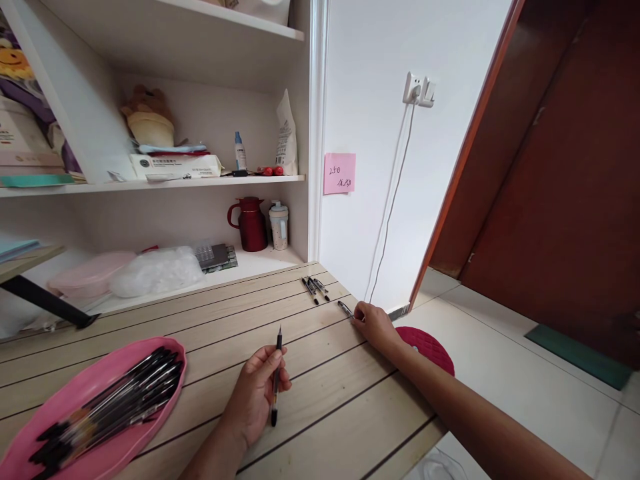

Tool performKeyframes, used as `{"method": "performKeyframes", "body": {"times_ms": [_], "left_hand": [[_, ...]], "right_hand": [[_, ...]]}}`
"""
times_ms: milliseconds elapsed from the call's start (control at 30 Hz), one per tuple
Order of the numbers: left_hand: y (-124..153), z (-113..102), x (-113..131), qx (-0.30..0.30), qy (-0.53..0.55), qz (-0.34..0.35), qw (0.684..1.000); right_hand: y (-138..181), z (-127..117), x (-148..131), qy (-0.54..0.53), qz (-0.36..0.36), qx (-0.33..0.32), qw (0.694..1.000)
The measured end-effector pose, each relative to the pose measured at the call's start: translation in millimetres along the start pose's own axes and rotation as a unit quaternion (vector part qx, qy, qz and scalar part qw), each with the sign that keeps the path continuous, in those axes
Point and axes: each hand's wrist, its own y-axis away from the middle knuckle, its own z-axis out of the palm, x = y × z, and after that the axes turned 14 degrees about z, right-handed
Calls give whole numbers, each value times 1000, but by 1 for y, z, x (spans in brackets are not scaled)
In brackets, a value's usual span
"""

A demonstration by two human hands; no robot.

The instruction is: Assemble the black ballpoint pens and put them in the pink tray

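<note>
My left hand (257, 390) pinches a slim pen (277, 383) upright over the table, its bare point up and its dark end down. Close to the table's right edge, my right hand (373, 323) has its fingers closed at the near end of a short black-and-clear piece that looks like a pen cap (345, 309). The fingers partly hide this piece. A little farther back lie several similar caps (314, 289) in a small group. On the left, a pink oval tray (173, 400) holds many dark pens (123, 400).
The slatted wooden table (320, 373) meets a white shelf unit (270, 263) at the back, where a red jug (251, 225) and a pale cup (279, 225) stand. A round red seat (430, 348) is beside the right edge. A cable (395, 180) hangs on the wall.
</note>
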Motion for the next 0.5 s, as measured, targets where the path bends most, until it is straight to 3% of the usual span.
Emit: {"method": "performKeyframes", "body": {"times_ms": [500], "left_hand": [[0,-1,-1,-1,-1,2,1000]], "right_hand": [[-2,6,0,-14,11,19,1000]]}}
